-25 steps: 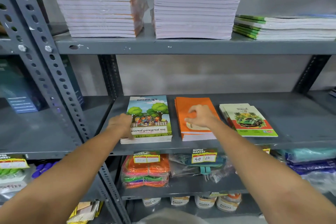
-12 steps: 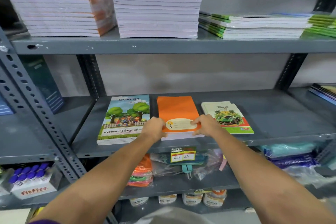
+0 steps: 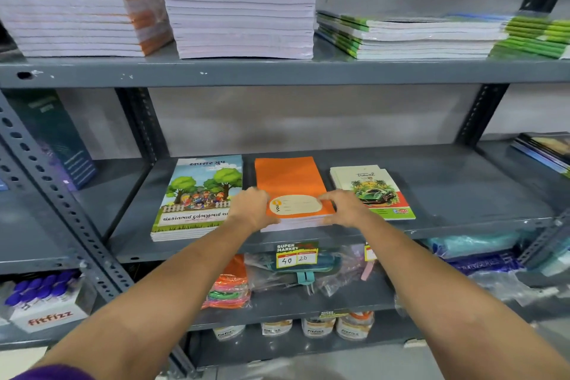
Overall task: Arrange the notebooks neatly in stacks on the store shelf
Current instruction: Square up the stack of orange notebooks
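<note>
On the front edge of the grey middle shelf (image 3: 462,194) lie three low notebook stacks side by side, long axes running front to back: at left a stack with a cartoon tree cover (image 3: 197,194) and script I cannot read, then the orange stack (image 3: 290,179) labelled "you", then a green car cover (image 3: 370,191) reading "travel". The left hand (image 3: 251,208) and right hand (image 3: 347,207) press that stack's sides, fingers clamped on its near corners. Below hangs a "SUPER MARKET" tag (image 3: 296,254) marked 40 and 20.
</note>
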Motion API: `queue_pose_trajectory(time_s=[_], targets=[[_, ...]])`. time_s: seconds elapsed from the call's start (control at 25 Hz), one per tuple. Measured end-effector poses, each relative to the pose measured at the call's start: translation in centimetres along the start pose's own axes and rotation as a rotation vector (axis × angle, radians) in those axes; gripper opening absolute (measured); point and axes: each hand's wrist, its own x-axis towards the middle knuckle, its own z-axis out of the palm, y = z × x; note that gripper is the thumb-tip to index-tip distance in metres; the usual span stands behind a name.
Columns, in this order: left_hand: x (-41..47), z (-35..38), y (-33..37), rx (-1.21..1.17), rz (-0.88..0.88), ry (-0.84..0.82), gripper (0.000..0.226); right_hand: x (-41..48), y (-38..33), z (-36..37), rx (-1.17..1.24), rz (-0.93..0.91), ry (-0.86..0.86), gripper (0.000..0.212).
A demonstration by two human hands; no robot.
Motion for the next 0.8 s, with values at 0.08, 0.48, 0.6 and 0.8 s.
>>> queue_pose_trajectory(time_s=[0.08,0.48,0.6,0.8], targets=[[0.7,-0.7,1.3,0.06,0.041,0.05,0.065,-0.5,1.9,-1.5,0.03,0.014,0.022,0.067],[6.0,2.1,15.6,0.045,0.147,-0.137,0.108,0.4,14.4,-5.1,-0.038,0.426,0.061,0.049],[7.9,3.1,18.5,0.082,0.132,-0.198,0.124,1.7,16.4,-5.3,0.055,0.417,-0.03,0.056],[9.8,3.4,19.2,0.028,0.078,-0.157,0.084,3.6,17.2,-4.1,0.107,0.369,0.051,0.058]])
